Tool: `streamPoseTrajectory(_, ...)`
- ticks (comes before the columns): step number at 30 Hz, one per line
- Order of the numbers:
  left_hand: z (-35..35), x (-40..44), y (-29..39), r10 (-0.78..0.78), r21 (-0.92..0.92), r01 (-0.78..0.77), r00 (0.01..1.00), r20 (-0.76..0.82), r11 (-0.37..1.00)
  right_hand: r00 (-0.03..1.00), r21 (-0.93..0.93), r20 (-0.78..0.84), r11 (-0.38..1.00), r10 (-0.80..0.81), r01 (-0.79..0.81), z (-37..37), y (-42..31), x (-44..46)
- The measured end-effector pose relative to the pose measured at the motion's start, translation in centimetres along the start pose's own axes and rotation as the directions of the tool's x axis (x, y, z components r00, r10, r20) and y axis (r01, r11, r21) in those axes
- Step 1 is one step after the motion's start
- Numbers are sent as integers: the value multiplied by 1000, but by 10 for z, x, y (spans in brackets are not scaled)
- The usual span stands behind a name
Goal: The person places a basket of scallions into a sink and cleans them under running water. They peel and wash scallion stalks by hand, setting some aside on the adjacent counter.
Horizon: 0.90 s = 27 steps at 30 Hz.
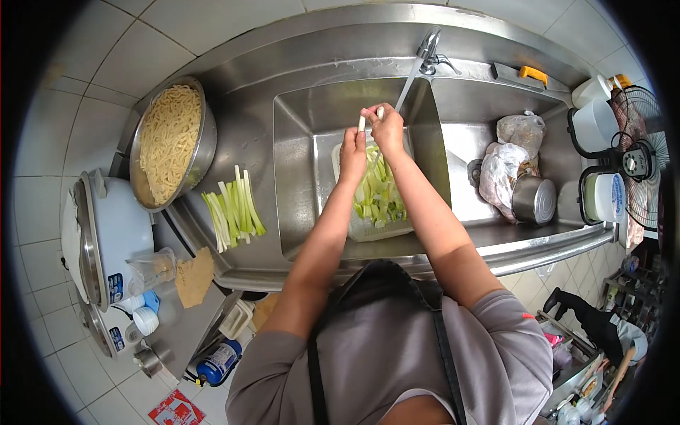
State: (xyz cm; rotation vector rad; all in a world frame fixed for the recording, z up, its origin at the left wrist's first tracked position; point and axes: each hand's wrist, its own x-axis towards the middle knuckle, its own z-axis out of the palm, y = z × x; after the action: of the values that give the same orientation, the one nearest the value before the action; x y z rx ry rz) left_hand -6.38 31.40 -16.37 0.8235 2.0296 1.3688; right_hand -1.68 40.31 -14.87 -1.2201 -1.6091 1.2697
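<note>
Over the left sink basin [294, 177], my left hand [352, 154] is closed around a white scallion stalk [362, 123], its pale end pointing up. Close beside it, my right hand [387, 133] is closed on another stalk, whose white tip [380, 112] shows above the fingers. The fingertips of both hands meet near the two pale ends. Below them, a white plastic basket [368, 233] in the basin holds cut green and white scallion pieces [379, 191]. A pile of scallion lengths [234, 211] lies on the steel counter to the left.
Water runs from the faucet [428, 46] behind my right hand. A steel bowl [207, 145] of noodles stands at the far left. Plastic bags [501, 173] and a metal pot [535, 200] sit in the right basin. A yellow-handled tool [533, 75] rests on the back ledge.
</note>
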Motion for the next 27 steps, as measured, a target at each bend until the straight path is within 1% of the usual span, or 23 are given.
streamPoseTrajectory(3,4,1,-4,-30,-45,29,999,-15,999,1000,41,7,999,5,-5,4,2,2)
streamPoseTrajectory(5,8,7,-18,-12,-107,11,1000,-9,994,997,-39,45,997,-64,66,3,0,1)
streamPoseTrajectory(6,7,7,-15,-3,-138,2,1000,-7,990,993,-77,66,992,-98,103,2,-1,1)
streamPoseTrajectory(7,5,6,-12,-47,-230,56,998,43,972,986,-140,99,980,-131,144,1,-2,1)
streamPoseTrajectory(9,0,1,-5,-119,-396,171,981,152,902,967,-257,172,939,-189,229,-3,-3,1)
streamPoseTrajectory(12,-1,-1,-3,-149,-567,217,975,165,795,934,-273,295,919,-201,284,-10,-5,-3)
streamPoseTrajectory(15,1,1,-3,-179,-635,263,964,195,726,898,-311,364,877,-247,367,-17,-10,-6)
streamPoseTrajectory(18,2,3,-4,-199,-748,307,952,234,589,813,-303,498,818,-301,489,-21,-6,-6)
streamPoseTrajectory(21,1,9,-4,-250,-814,345,935,253,468,771,-392,584,743,-255,543,-25,-3,-10)
streamPoseTrajectory(22,-3,11,-3,-222,-817,350,935,276,458,798,-299,534,821,-278,486,-24,-2,-9)
streamPoseTrajectory(24,-7,14,-2,-193,-792,328,945,265,516,853,-85,427,927,-299,366,-25,-5,-10)
streamPoseTrajectory(27,-9,15,-2,-186,-754,301,954,236,585,900,-129,364,944,-240,304,-26,-21,-9)
